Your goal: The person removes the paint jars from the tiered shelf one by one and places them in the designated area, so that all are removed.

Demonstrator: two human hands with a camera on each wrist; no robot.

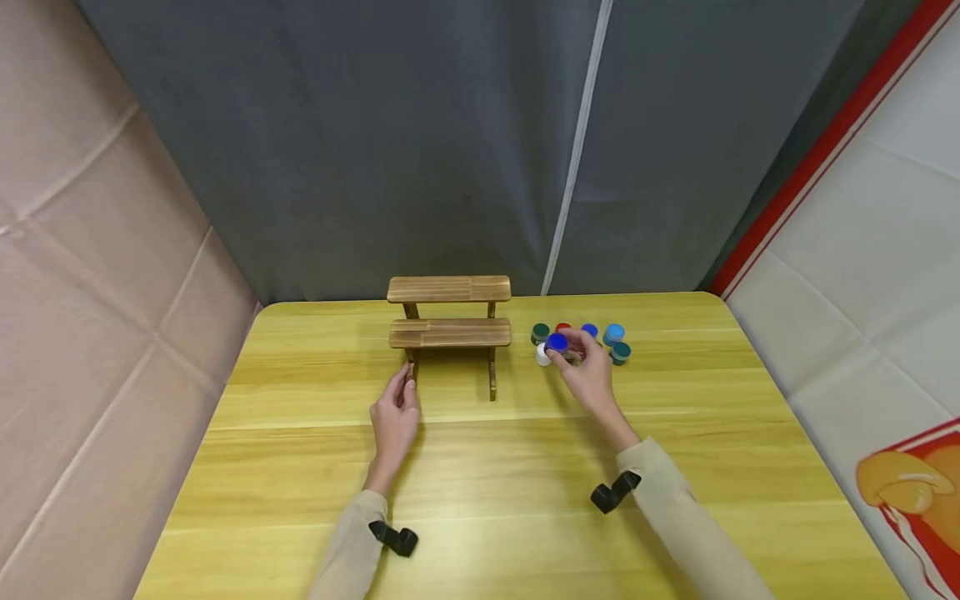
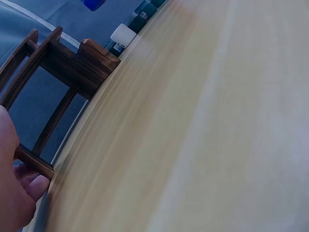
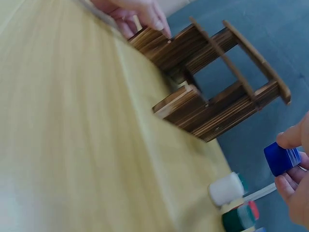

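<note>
A small two-tier wooden shelf rack [image 1: 450, 333] stands near the table's far edge. My left hand [image 1: 395, 421] grips the foot of its left leg, thumb and fingers around the wood, as the left wrist view shows too. To the right of the rack, my right hand [image 1: 591, 379] pinches a small blue-capped jar [image 3: 281, 158] between thumb and fingers, raised off the table. Under and around that hand stand a white jar [image 1: 542, 357], a dark green-capped jar [image 1: 540, 332], a red-capped one [image 1: 563, 326] and others, partly hidden by the hand.
At the group's right side are a light-blue-capped jar [image 1: 613, 333], a teal-capped jar [image 1: 621, 353] and another blue-capped jar [image 1: 590, 329]. A grey curtain [image 1: 337, 150] hangs behind the yellow wood-grain table [image 1: 487, 500]. Light covered walls flank both sides.
</note>
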